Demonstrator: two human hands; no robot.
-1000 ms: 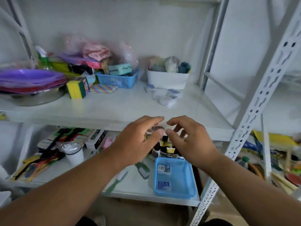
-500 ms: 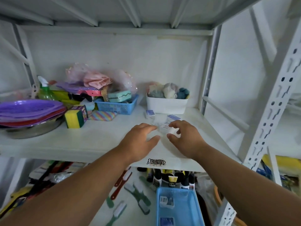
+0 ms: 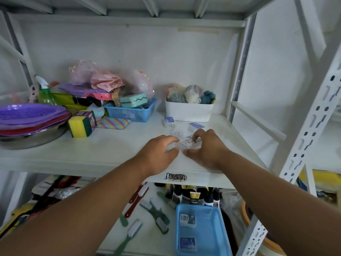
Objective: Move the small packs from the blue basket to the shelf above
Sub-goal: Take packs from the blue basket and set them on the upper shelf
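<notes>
Placing step; both hands on the shelf point(image 3: 110, 154) in front of the white bin point(image 3: 188, 112); right hand point(image 3: 206, 146) pinches a small pack point(image 3: 188, 142) down; left hand point(image 3: 158, 150) loosely curled, empty, beside it; two packs point(image 3: 187, 219) left in the blue basket point(image 3: 217, 235) below; next: release, reach down.

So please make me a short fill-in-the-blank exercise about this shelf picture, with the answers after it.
1. The blue basket on the lower shelf holds ___ small packs.
2. Both hands, the left hand and the right hand, meet at a small pack on the ___ shelf.
3. The white tub stands to the ___ of the sponge.

Answers: two; upper; right
</notes>
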